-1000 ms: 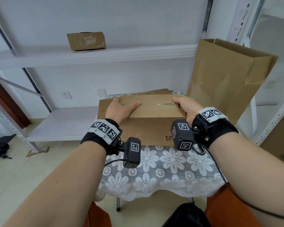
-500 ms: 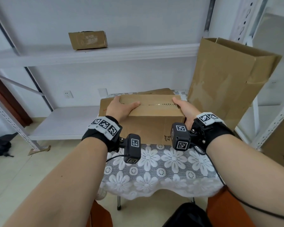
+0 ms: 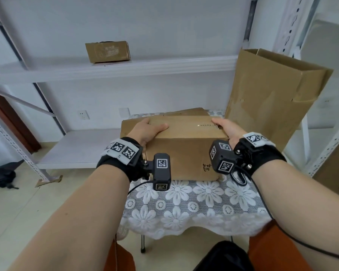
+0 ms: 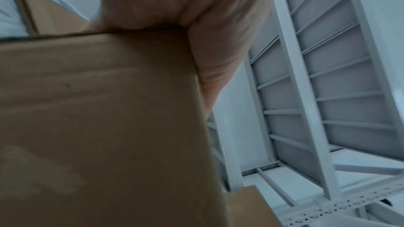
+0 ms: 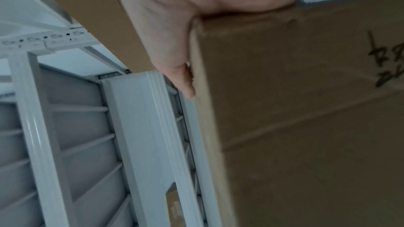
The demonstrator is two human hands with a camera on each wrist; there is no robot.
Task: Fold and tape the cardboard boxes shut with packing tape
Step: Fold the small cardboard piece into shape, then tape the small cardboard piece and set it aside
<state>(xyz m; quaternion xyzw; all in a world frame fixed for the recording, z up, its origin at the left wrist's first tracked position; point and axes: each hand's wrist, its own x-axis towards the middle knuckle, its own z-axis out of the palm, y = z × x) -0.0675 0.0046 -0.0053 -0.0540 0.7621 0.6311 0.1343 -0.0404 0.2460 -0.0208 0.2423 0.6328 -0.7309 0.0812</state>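
Far left on the floor lies a dark bag (image 3: 2, 178), beside the foot of the white shelving (image 3: 114, 69). On the upper shelf sits a small cardboard box (image 3: 107, 52), closed, well apart from everything below. At the far edge of the little table (image 3: 184, 208), which wears a lace cloth with white flowers, stands the box (image 3: 186, 153) being worked on, its top flaps folded down. The left hand (image 3: 148, 132) grips its top left corner, thumb laid flat across the top and palm wrapped over the near edge; its fingers are hidden behind the box. The right hand (image 3: 228, 130) clamps the top right corner the same way, thumb along the top edge by a torn, perforated strip. Some dark handwriting (image 3: 206, 167) marks the box's near face at its lower right. Flat cardboard (image 3: 188, 112) pokes out behind the box. To the right a tall open carton (image 3: 272, 98) stands upright at the table's far right corner, just beside the box
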